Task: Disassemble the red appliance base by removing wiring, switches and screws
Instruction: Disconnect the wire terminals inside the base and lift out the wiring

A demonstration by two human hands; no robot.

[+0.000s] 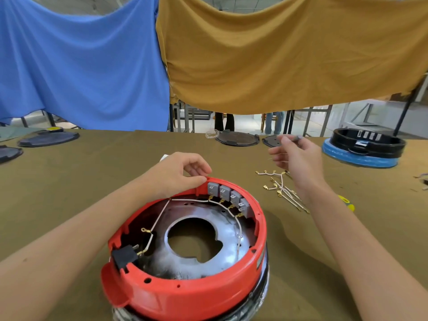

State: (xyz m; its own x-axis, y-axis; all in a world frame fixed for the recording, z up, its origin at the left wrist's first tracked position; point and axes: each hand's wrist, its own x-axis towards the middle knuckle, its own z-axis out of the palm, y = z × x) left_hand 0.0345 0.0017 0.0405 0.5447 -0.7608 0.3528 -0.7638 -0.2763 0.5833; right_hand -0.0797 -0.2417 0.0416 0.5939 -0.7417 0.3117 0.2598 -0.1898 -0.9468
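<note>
**Red base open on table, wiring partly stripped**

Where the view begins, nearest the camera, the red appliance base (185,262) sits inverted on the olive cloth-covered table (69,181), a round glossy plastic shell over a black lower ring. Inside lies a dull, scorched metal plate (196,269) with a large irregular central opening. A black plug socket (124,257) is fixed at the near left wall. Thin white wires (159,218) with brass terminals run from it around to four grey square switches (228,193) set side by side on the far wall.

Left hand (178,174) rests on the far rim, grip curled, thumb and fingertips pinching the rim edge beside the switches. Right hand (298,156) is raised above the table, grip pinching a small grey, blurred object at its fingertips.

Loose removed wires (282,191) lie beneath the right hand. A yellow-green tool handle (346,201) lies just right of that forearm.

Farther back: flat dark round covers (237,138) and a black ring on a blue base (363,149). Blue and mustard cloths hang behind.
</note>
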